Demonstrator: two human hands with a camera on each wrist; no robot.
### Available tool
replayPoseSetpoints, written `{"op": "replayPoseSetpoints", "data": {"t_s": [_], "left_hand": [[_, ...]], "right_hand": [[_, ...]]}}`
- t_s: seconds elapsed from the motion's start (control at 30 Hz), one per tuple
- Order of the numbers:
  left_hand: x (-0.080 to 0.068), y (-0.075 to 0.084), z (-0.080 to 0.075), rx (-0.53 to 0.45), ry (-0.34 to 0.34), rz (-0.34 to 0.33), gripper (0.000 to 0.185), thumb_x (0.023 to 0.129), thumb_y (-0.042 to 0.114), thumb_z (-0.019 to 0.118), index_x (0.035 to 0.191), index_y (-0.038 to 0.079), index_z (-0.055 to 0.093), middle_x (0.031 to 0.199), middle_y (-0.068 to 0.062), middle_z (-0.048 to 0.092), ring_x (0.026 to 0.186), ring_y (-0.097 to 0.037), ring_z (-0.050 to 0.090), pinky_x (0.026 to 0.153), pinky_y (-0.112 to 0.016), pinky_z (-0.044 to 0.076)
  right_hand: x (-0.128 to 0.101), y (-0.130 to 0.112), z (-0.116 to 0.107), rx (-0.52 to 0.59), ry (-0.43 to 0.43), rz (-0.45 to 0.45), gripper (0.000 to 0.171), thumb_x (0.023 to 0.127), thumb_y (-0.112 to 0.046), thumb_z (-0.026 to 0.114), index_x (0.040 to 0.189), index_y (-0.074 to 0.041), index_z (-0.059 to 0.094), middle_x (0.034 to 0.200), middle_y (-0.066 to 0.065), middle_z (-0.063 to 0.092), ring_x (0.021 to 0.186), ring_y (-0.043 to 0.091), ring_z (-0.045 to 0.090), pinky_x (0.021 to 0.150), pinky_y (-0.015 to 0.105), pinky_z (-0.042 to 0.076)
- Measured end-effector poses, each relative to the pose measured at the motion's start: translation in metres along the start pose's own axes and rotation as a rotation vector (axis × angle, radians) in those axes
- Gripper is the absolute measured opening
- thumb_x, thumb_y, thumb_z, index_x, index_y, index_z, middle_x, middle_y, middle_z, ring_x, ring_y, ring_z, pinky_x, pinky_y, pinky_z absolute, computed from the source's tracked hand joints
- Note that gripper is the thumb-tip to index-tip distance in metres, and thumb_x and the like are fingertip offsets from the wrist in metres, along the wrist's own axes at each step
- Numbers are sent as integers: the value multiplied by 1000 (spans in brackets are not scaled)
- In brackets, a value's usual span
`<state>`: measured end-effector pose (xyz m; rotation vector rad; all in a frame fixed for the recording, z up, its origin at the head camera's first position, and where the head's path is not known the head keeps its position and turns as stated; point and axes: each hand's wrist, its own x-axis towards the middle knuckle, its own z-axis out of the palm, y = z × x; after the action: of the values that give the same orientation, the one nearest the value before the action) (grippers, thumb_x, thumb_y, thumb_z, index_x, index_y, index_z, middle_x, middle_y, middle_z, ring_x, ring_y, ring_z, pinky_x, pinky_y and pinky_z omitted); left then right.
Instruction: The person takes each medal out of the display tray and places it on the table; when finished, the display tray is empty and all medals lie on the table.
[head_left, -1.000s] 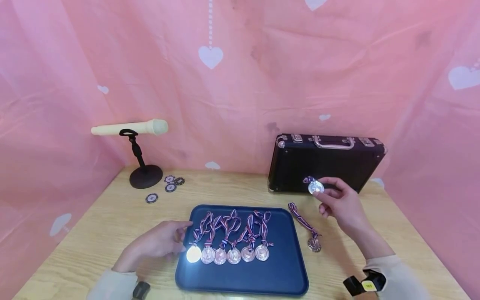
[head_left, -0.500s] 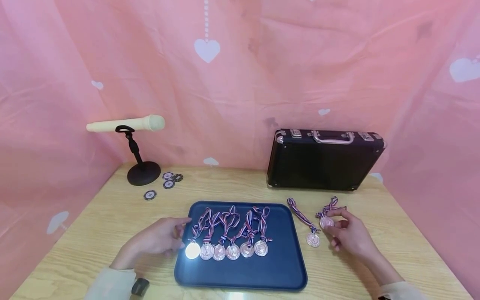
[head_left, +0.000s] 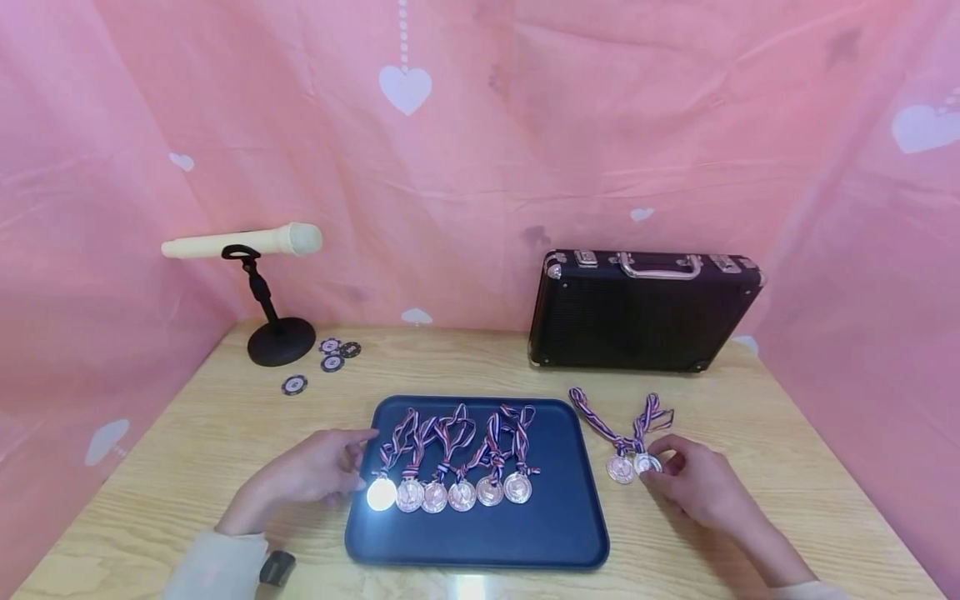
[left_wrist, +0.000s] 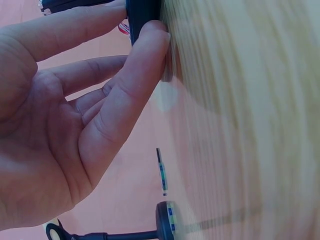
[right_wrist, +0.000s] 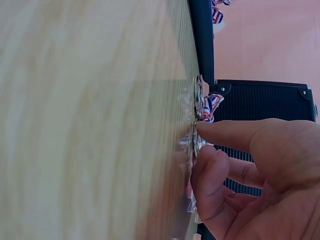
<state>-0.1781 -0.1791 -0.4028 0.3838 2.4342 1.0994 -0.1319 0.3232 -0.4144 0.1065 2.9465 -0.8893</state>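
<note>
My right hand pinches a round medal at its right edge, thumb and index finger on it. The medal lies flat on the wood beside a second medal; both striped ribbons stretch away toward the back. In the right wrist view, the index or thumb tip meets the medal's rim low at the table. At the left, my left hand touches the side of a dark blue tray with extended index finger and thumb. Several ribboned medals lie in a row on the tray.
A black briefcase stands upright behind the two loose medals. At the back left, a cream microphone rests on a black stand, near several poker chips. A pink heart-patterned curtain encloses the wooden table.
My right hand has brought the medal down from in front of the briefcase, then left beside the other loose medal, which was straightened in between. The left hand has stayed at the tray's edge.
</note>
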Motion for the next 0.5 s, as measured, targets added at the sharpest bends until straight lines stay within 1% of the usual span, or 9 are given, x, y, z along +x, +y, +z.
{"op": "replayPoseSetpoints", "data": {"t_s": [0.1, 0.27, 0.5], "left_hand": [[0, 0, 0, 0, -1, 3, 76, 85, -8, 75, 155, -5, 46, 104, -10, 61, 61, -20, 60, 52, -30, 56], [-1, 1, 0, 1, 4, -1, 76, 85, -8, 75, 155, -4, 47, 104, -10, 61, 61, -20, 61, 52, -30, 56], [-1, 1, -1, -17, 2, -14, 76, 86, -8, 75, 156, -4, 46, 104, -10, 60, 62, -20, 60, 53, -30, 56]], "right_hand": [[0, -2, 2, -18, -3, 10, 31, 91, -18, 80, 117, -6, 68, 74, -1, 63, 54, 14, 59, 54, 27, 46], [0, -4, 3, -31, 3, 2, 33, 91, -21, 81, 118, -5, 70, 77, 0, 62, 55, 15, 58, 55, 27, 44], [2, -6, 3, -83, 12, -42, 33, 90, -24, 82, 117, -7, 72, 79, -1, 63, 71, 16, 54, 62, 28, 41]]}}
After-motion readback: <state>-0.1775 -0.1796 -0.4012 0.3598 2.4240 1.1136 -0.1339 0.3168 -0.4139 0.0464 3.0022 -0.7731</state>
